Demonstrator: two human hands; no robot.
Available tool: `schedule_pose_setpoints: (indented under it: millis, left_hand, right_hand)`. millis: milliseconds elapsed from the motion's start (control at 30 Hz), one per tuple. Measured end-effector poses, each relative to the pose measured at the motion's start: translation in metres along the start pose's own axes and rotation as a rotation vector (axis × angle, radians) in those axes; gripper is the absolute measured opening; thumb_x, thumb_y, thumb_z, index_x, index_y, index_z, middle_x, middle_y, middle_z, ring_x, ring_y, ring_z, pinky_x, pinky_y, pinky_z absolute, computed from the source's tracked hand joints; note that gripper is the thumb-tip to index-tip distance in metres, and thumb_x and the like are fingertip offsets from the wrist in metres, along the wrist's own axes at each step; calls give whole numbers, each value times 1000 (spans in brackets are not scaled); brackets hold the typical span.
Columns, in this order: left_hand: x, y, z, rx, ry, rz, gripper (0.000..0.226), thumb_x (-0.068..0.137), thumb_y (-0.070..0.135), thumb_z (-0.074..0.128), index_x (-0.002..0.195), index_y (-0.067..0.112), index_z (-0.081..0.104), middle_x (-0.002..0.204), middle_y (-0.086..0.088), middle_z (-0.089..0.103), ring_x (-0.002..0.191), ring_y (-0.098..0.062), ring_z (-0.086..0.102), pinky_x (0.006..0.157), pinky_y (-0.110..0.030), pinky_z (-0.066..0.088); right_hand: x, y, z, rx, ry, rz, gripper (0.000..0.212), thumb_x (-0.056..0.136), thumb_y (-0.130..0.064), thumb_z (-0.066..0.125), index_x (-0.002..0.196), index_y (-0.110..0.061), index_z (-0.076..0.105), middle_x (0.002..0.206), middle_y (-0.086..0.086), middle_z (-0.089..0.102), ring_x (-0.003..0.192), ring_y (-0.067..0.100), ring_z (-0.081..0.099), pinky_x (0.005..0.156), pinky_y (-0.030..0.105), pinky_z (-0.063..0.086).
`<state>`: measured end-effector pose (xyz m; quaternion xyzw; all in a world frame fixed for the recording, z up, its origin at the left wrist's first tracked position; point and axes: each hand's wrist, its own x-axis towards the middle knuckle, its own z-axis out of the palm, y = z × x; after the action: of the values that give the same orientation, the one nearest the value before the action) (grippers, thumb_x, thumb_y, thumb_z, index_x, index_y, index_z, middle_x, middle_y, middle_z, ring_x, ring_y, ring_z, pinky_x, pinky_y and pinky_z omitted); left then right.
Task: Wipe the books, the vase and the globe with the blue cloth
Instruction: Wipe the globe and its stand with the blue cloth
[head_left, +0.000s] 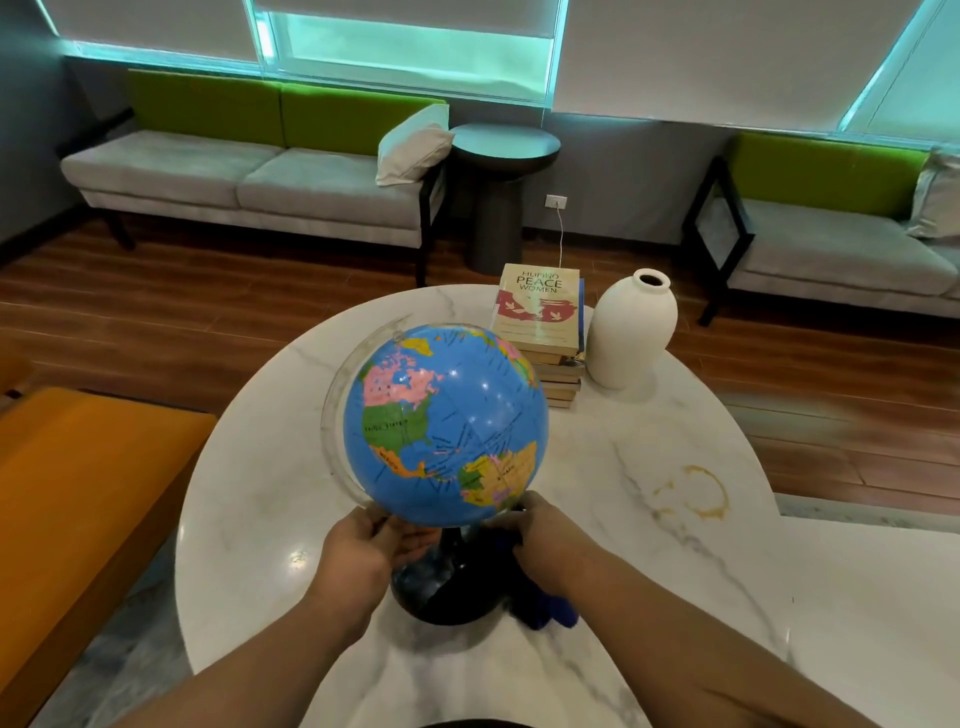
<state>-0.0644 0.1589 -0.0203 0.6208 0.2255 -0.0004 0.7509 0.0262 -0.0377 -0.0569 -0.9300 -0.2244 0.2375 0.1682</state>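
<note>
The left hand (363, 551) holds the globe (447, 421) from below; the right hand (540, 535) grips the blue cloth (550, 616) under it, likely wiping. The books (545, 332) and vase (631, 332) stand well past both hands, maybe still to wipe

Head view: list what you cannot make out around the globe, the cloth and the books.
All in the head view:
blue cloth: mostly covered by the right hand and wrist; only a bunched end shows.
globe: its far side is turned away; the left hand and the right hand cover the stand's neck.
books: titles below the top one are too small.
vase: its inside is dark.
</note>
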Motion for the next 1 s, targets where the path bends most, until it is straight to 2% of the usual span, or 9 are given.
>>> schedule_pose_setpoints:
  millis: [100, 167, 267, 333, 433, 600, 767, 900, 1000]
  left_hand:
    - [1, 0, -1, 20, -4, -1, 21, 99, -2, 42, 111, -5, 59, 89, -18, 74, 84, -26, 72, 68, -24, 59]
    - [4, 0, -1, 21, 9, -5, 21, 99, -3, 41, 110, -7, 58, 88, -18, 73, 83, -26, 72, 67, -24, 59]
    - [6, 0, 1, 2, 24, -15, 20, 99, -2, 41, 108, -6, 59, 86, -18, 73, 81, -26, 72, 67, -25, 59]
    - [4, -1, 2, -2, 16, -14, 21, 99, -1, 42, 110, -6, 59, 88, -18, 74, 83, -27, 72, 67, -25, 59]
    - [4, -1, 3, -6, 13, -11, 21, 99, 0, 42, 111, -7, 58, 89, -18, 74, 83, -27, 72, 67, -25, 59]
    - [5, -1, 2, -14, 31, -17, 19, 99, 1, 43, 109, -3, 59, 87, -16, 74, 83, -26, 72, 69, -26, 60]
    - [0, -3, 3, -15, -3, 14, 20, 99, 0, 43, 110, -2, 59, 92, -17, 74, 85, -25, 72, 71, -25, 59]
    - [6, -4, 5, -11, 19, 9, 19, 98, -1, 44, 110, -5, 59, 91, -18, 73, 84, -27, 72, 68, -24, 59]
    - [7, -5, 6, -16, 10, 8, 18, 98, 1, 46, 109, -5, 59, 92, -18, 73, 87, -28, 72, 71, -26, 59]
  right_hand:
    - [-4, 2, -6, 64, 118, 66, 46, 86, -7, 47, 126, -26, 61, 125, 5, 44, 112, 25, 51, 97, 25, 38]
    - [-11, -6, -8, 143, 194, -4, 50, 83, -4, 47, 128, -22, 59, 127, 3, 45, 115, 23, 50, 98, 21, 35]
    - [-22, -11, -2, 82, 91, -161, 50, 83, -9, 50, 129, -26, 58, 134, -1, 44, 120, 19, 47, 101, 22, 34]
    - [-26, -3, 0, 24, 76, -113, 49, 85, -10, 49, 130, -28, 58, 134, -2, 43, 120, 19, 48, 100, 24, 37]
    - [-27, 3, -2, 79, 179, 2, 47, 83, -9, 48, 124, -26, 63, 127, -1, 45, 114, 22, 52, 96, 26, 42]
    - [-40, -20, 6, 74, 139, -206, 42, 90, -17, 48, 129, -28, 58, 136, -3, 41, 121, 18, 43, 102, 19, 33]
    - [-40, -2, 0, 55, 179, -78, 44, 85, -17, 47, 126, -27, 62, 129, -2, 46, 117, 19, 50, 95, 18, 37]
    - [-48, -16, 3, 60, 139, -206, 43, 88, -23, 46, 128, -30, 60, 136, -3, 41, 121, 16, 46, 99, 17, 33]
    - [-48, -8, 5, 70, 148, -167, 43, 86, -18, 48, 124, -30, 62, 133, -3, 44, 119, 18, 47, 98, 18, 36]
